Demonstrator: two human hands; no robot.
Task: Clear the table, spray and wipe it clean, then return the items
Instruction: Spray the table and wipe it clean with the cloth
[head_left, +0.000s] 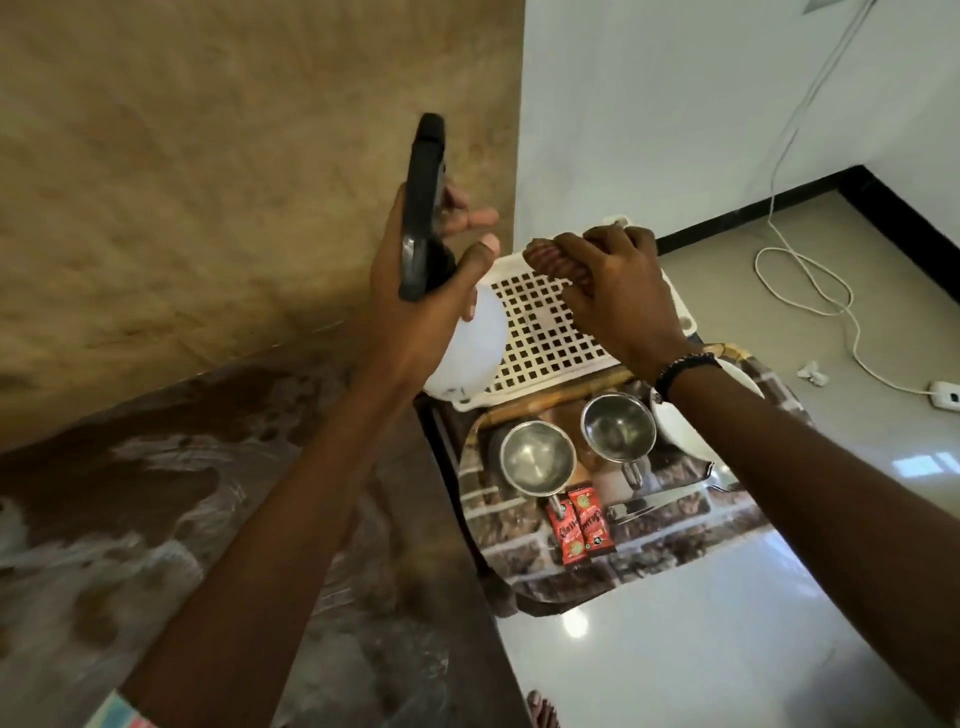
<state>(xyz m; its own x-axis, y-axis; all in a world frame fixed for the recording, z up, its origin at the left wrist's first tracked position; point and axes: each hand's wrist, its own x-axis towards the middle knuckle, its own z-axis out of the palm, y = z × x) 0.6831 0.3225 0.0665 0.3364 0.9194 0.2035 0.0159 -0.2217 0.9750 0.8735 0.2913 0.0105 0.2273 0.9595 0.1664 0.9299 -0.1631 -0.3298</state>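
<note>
My left hand (415, 291) grips a black spray trigger (423, 208) w/ thumb up and two fingers sticking out past it; the white round bottle (470, 348) below it is mostly hidden by my wrist. It hangs over the right edge of the brown patterned table (182, 493), beside a white perforated tray (545, 332). My right hand (613, 280) is curled round a reddish-brown thing (550, 257) over the tray's far edge, can't tell what it is, blurred. Nearer me, on a brick-print tray (597, 540): two steel cups (537, 457), side by side, and two red sachets (579, 522) at its near edge. A white bowl (680, 431) sits at its right edge, half under my forearm. On the floor at right: white cable (810, 280) and a plug block (945, 394), cut off by the frame.
</note>
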